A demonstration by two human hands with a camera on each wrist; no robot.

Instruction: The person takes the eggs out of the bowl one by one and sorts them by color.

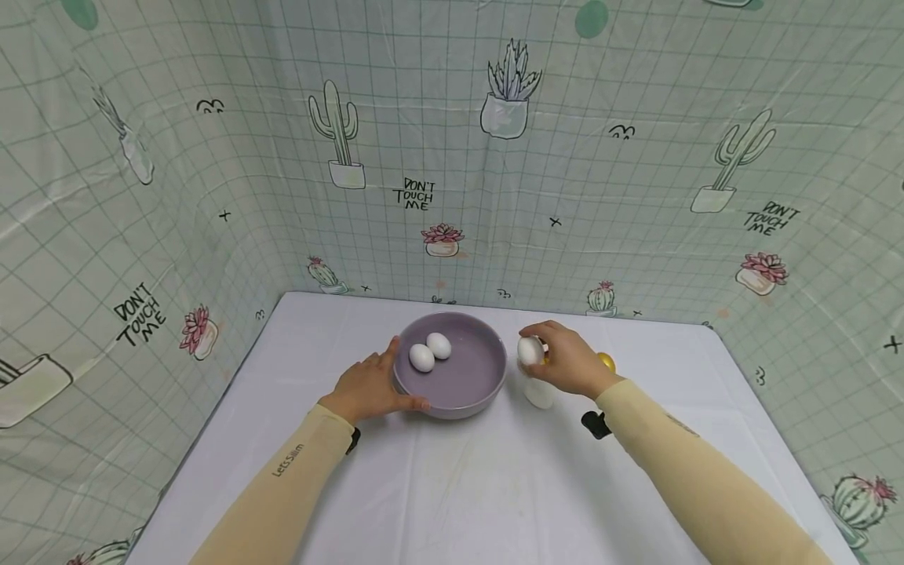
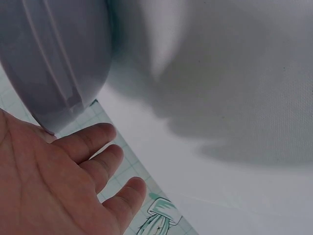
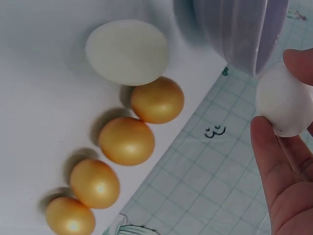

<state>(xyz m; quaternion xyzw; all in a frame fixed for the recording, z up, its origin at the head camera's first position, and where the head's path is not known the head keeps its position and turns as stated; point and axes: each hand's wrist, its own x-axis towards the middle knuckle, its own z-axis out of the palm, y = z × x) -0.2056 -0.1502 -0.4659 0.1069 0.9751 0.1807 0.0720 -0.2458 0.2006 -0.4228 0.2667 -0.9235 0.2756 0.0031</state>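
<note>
A round purple-grey bowl [image 1: 466,369] rests on the white table with two white eggs [image 1: 422,358] inside, toward its left. My left hand [image 1: 374,386] lies spread against the bowl's left side, thumb at the front and forefinger along the rim. In the left wrist view, the other fingers [image 2: 102,164] stand loosely away from the bowl. Right of the bowl, my right hand [image 1: 574,362] pinches a white egg [image 3: 283,100] between thumb and fingertips, above the table. Beneath it lies a larger white egg [image 3: 127,52], beside a row of several gold eggs [image 3: 127,141].
A white cloth covers the table [image 1: 452,502]. Close behind and at both sides hangs a pale green checked curtain [image 1: 607,204] printed with cacti. Past my right hand, one gold egg [image 1: 606,362] shows in the head view. A black wrist mount [image 1: 595,424] hangs below my right sleeve.
</note>
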